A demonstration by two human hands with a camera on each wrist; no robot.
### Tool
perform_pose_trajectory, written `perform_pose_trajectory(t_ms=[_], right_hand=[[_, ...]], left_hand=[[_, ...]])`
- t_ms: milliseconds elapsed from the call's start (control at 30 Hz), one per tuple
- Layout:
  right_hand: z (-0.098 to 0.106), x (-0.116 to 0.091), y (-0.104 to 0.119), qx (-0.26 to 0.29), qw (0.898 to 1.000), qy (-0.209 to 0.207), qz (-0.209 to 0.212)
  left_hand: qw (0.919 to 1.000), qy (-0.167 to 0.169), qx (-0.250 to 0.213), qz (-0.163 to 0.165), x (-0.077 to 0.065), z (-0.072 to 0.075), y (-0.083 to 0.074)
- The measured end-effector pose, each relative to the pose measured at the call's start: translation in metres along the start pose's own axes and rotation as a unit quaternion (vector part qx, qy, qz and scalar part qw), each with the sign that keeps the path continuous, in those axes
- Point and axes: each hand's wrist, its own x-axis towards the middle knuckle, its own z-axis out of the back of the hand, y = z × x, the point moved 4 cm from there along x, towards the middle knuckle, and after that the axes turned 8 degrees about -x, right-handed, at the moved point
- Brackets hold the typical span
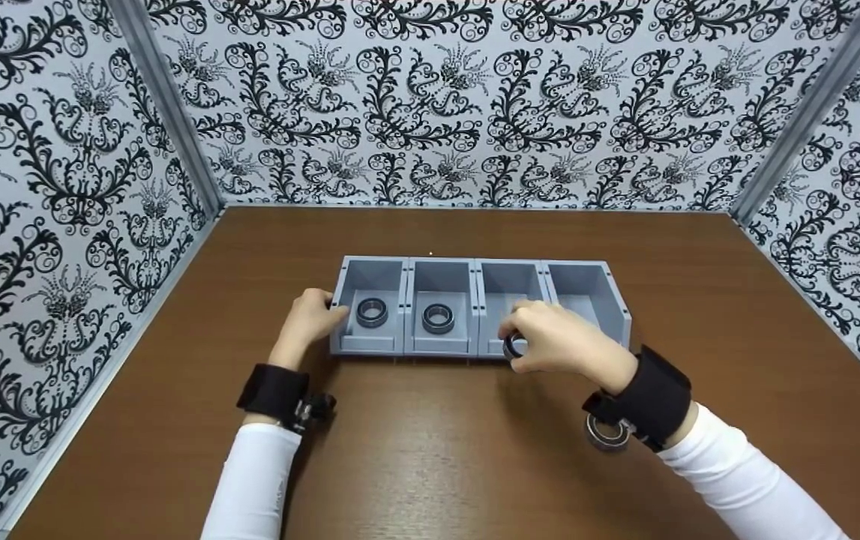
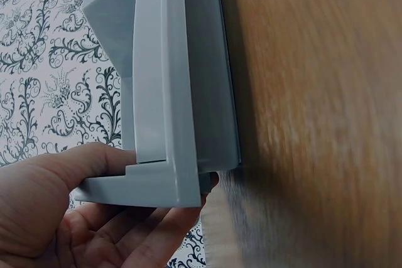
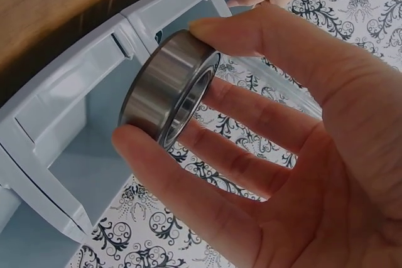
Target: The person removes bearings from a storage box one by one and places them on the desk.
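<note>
A row of grey-blue bins (image 1: 441, 345) stands on the table. My left hand (image 1: 312, 319) grips the side wall of the leftmost bin, its thumb over the edge and the fingers outside, as the left wrist view shows. Between thumb and fingers my right hand (image 1: 561, 337) pinches a ball bearing (image 3: 166, 83) by its steel outer ring. This bearing is tilted, at the front of the third bin. One bearing (image 1: 372, 313) lies flat in the leftmost bin and another bearing (image 1: 438, 319) in the second.
One more bearing (image 1: 607, 435) lies on the brown wooden table (image 1: 415, 450), partly hidden under the right wrist strap (image 1: 654, 397). Patterned panels (image 1: 444, 97) close off the back and both sides. The rightmost bin (image 1: 583, 304) is partly covered by my right hand.
</note>
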Motion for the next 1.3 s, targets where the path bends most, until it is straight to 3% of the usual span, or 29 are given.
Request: perform_pose_trajectory(t_ms=[300,733,1300], right_hand=[[-0.004,-0.004,0.003,-0.004,1.000,0.004,0.006],[-0.011,-0.011,0.010,-0.003,1.000,-0.006,0.016],[-0.017,-0.020,0.015,0.010,1.000,0.016,0.008]], left_hand=[[0.9997,0.006,-0.018,-0.013,-0.003,0.002,-0.003],[1.0000,0.000,0.000,-0.007,-0.002,0.000,-0.001],[0.9999,-0.010,0.000,-0.008,-0.002,0.001,-0.002]])
